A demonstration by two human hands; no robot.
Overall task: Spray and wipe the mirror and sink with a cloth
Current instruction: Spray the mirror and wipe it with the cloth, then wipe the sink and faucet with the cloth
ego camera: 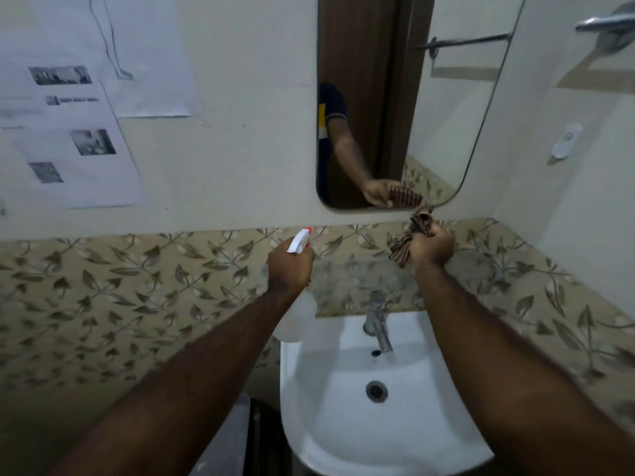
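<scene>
My left hand (290,267) grips a clear spray bottle (298,317) with a white trigger head and red nozzle, held upright above the left edge of the white sink (330,424). My right hand (431,247) is closed around a bunched brown striped cloth (410,237), whose top end touches the lower edge of the wall mirror (429,115). The mirror reflects the hand with the cloth, an arm and a brown door. A chrome tap (378,319) stands at the back of the sink, below and between my hands.
Leaf-patterned tiles (137,297) run behind the sink. Printed paper sheets (68,132) hang on the wall at the left. A white wall hook (565,144) and a chrome fitting (608,24) are on the right wall.
</scene>
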